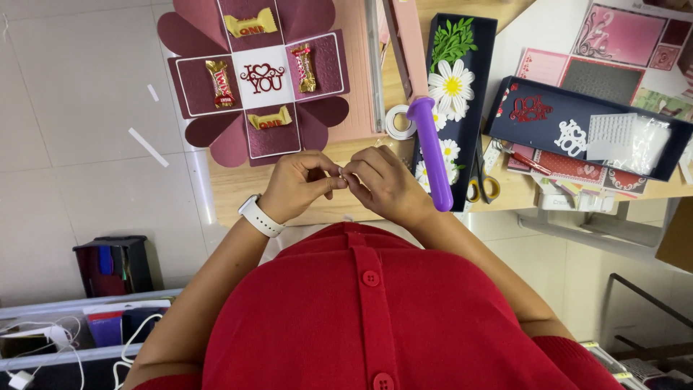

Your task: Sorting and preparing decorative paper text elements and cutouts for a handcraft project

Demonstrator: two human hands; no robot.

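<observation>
A person in a red top holds both hands together over the worktop (pixel 238 184) edge. The left hand (pixel 299 184) and right hand (pixel 386 180) pinch a tiny item (pixel 342 174), too small to identify, between nearly closed fingers. A purple tool (pixel 432 152) rests just beside the right hand; an unfolded maroon box (pixel 261 76) with candies lies beyond.

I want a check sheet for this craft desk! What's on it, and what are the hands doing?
Surface: wooden table, crowded with paper crafts.
Job's things: a tiny piece, too small to tell, pinched between both hands' fingertips.
Clutter: unfolded maroon box card with wrapped sweets, purple tool, daisy-decorated dark lid, tape roll, scissors, dark tray of paper cutouts.
Hands: left hand wears a white watch; right hand meets it above the table edge.
Cables: white cords in a floor bin.
Surroundings: pale tiled floor, black bin.
</observation>
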